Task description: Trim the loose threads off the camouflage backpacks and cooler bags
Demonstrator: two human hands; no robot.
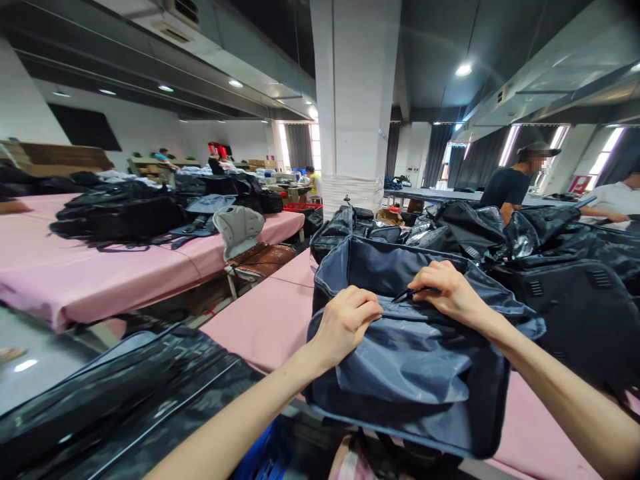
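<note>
A large dark bag point(420, 427) gapes in front of me at the pink table's edge, its blue-grey lining point(400, 360) facing up. My left hand point(350, 323) is closed, thumb and fingers pinching the lining by an inner seam. Opposite it, my right hand point(445, 288) is closed around a small black pointed tool point(403, 295), which looks like thread snips. The tool's tip points left, toward my left hand, just over the seam. My fingers hide part of the tool and of the pinched cloth.
Black bags point(575, 313) are heaped on the right. A camouflage-patterned bag point(165, 393) lies at lower left. Beyond stand a grey chair point(239, 230), a second pink table point(125, 287) with bags, and a white pillar point(353, 107). A person in a cap point(510, 180) works at right.
</note>
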